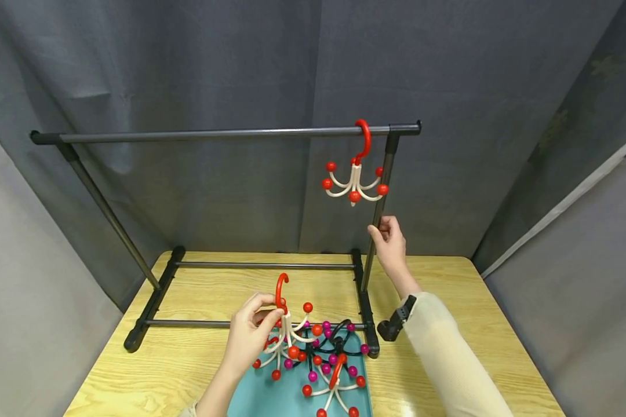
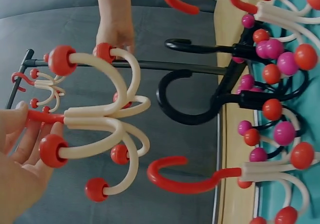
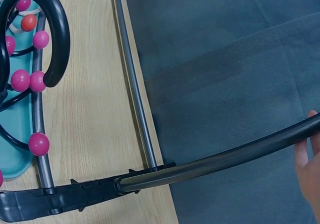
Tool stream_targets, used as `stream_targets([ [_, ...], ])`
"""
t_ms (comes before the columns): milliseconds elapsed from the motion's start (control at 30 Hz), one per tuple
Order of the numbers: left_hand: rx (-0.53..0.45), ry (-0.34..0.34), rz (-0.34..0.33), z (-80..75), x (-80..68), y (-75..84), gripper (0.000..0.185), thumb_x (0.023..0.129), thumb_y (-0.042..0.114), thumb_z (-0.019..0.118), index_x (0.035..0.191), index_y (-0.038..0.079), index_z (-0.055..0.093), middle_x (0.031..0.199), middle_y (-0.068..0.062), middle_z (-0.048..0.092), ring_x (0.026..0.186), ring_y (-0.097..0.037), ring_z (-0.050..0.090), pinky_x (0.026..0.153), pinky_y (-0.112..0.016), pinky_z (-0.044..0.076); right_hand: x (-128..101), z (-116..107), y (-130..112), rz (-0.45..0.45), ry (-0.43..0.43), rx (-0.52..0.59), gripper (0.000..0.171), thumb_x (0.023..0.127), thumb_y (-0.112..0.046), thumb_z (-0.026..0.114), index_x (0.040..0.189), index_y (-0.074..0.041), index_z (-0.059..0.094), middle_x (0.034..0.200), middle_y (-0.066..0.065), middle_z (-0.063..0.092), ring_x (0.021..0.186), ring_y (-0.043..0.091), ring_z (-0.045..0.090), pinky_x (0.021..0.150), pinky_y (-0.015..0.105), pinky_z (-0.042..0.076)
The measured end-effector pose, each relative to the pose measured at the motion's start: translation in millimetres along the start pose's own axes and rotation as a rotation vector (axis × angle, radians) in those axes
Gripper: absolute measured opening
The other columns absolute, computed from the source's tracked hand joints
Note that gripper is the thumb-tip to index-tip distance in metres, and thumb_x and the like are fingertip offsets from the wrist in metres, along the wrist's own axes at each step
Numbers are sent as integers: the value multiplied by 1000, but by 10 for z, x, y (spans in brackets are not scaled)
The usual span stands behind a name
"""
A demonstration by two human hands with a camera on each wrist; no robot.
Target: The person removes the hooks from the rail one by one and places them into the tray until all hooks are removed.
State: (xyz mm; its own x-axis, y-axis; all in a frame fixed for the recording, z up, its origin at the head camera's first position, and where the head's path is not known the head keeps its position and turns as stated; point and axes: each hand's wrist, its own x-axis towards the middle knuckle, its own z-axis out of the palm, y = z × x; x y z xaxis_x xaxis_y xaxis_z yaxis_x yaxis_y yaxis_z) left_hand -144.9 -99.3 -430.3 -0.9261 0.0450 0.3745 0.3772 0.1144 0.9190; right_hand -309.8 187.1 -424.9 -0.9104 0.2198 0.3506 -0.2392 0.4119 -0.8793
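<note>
My left hand (image 1: pixel 250 333) pinches the red hook's lower end on a white multi-arm hanger (image 1: pixel 288 324) with red ball tips. It holds this hanger upright above the teal tray (image 1: pixel 258 399); in the left wrist view, the held hanger (image 2: pixel 95 116) appears sideways. With thumb and fingers on either side, my right hand (image 1: pixel 392 246) grips the right post (image 1: pixel 368 267) of a dark metal rack. Another red-and-white hanger (image 1: pixel 356 176) hangs by its hook from the top rail (image 1: pixel 214 135), near its right end.
In the tray are more hangers, some white with red balls (image 1: pixel 360 381), others black with magenta balls (image 1: pixel 364 348). Their hooks stick up. The rack's black feet (image 1: pixel 153 304) and lower bars (image 1: pixel 266 265) stand on the wooden table (image 1: pixel 438 347). Grey curtains (image 1: pixel 198 69) surround it.
</note>
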Motion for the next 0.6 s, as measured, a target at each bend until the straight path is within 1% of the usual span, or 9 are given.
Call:
stream_targets([
  [100, -12, -41, 20, -22, -53, -41, 15, 81, -2, 63, 95, -4, 61, 92, -16, 59, 80, -31, 66, 71, -32, 55, -8, 11, -7, -3, 0, -6, 33, 89, -27, 58, 112, -6, 47, 100, 12, 54, 94, 25, 58, 77, 35, 46],
  [267, -5, -91, 60, -49, -135, -94, 14, 80, 1, 65, 93, -2, 61, 92, -16, 60, 80, -26, 66, 71, -28, 55, -16, 6, -6, -1, -1, -1, 33, 89, -28, 58, 111, -6, 47, 99, 12, 54, 95, 25, 59, 77, 35, 46],
  [333, 5, -113, 57, -63, -169, -104, 14, 80, 4, 65, 93, 0, 62, 92, -17, 60, 82, -22, 65, 72, -28, 55, -17, 4, -5, 3, 0, 4, 33, 89, -28, 58, 111, -6, 47, 99, 12, 54, 95, 25, 59, 78, 36, 46],
  [400, 19, -137, 32, -77, -206, -112, 14, 80, 8, 66, 93, 2, 63, 94, -15, 61, 83, -16, 64, 73, -28, 55, -19, 2, -4, 8, -3, 5, 33, 89, -28, 58, 111, -6, 47, 100, 12, 53, 96, 25, 59, 78, 36, 46],
  [500, 30, -176, -43, -95, -254, -126, 15, 80, 13, 67, 92, 5, 63, 96, -13, 61, 84, -9, 61, 73, -27, 54, -19, 0, -2, 12, -4, 8, 33, 89, -27, 58, 111, -6, 47, 100, 11, 53, 97, 24, 58, 78, 35, 46],
  [600, 45, -196, -100, -100, -280, -162, 15, 79, 14, 68, 90, 6, 63, 95, -9, 59, 81, -7, 60, 72, -25, 54, -12, -6, 5, 5, 5, 12, 33, 89, -28, 58, 112, -6, 47, 99, 11, 54, 96, 23, 59, 77, 33, 46],
])
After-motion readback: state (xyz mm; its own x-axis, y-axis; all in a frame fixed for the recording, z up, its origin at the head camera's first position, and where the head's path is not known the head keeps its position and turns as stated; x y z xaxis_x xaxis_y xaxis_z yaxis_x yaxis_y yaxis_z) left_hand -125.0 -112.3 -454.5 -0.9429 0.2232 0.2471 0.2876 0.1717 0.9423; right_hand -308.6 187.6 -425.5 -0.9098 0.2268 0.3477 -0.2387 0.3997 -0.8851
